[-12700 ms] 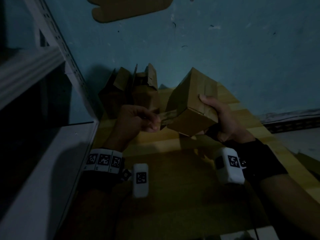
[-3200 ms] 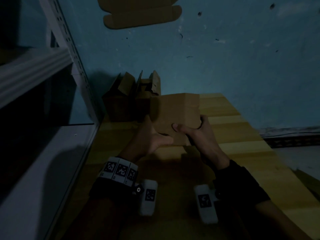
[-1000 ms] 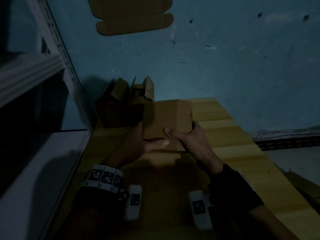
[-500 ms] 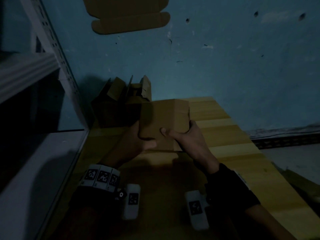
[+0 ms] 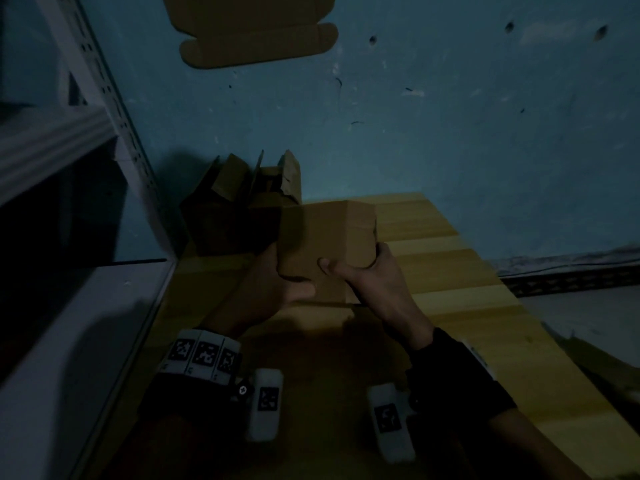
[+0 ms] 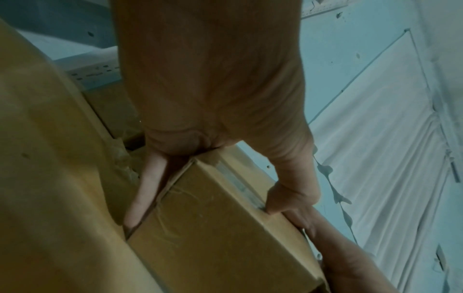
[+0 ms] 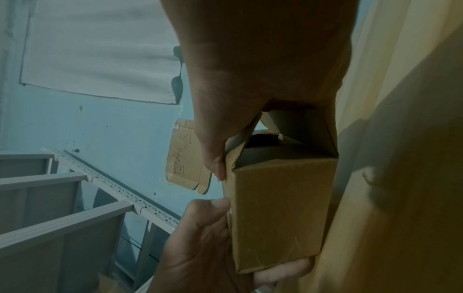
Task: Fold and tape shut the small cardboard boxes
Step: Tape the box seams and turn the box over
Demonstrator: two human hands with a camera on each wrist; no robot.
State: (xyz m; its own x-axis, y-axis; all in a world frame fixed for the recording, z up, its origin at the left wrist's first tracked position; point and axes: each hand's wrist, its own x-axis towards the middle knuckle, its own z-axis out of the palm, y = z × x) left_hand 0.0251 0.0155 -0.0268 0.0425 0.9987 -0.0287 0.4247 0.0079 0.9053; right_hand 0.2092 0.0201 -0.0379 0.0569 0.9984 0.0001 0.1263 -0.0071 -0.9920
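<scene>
A small brown cardboard box is held between both hands just above the wooden table. My left hand grips its left side, thumb on the near face and fingers along the far side. My right hand grips the right side, thumb pressed on the near face. In the right wrist view one end of the box stands partly open, its flaps under the right palm. Clear tape runs along an edge in the left wrist view.
Open, unfolded cardboard boxes stand at the table's back left corner against the blue wall. A white metal shelf rack borders the table on the left. A flat cardboard blank hangs on the wall above.
Over the last second the box has stayed in both hands near the same spot. The left thumb has drawn back from the box's near face toward its left edge.
</scene>
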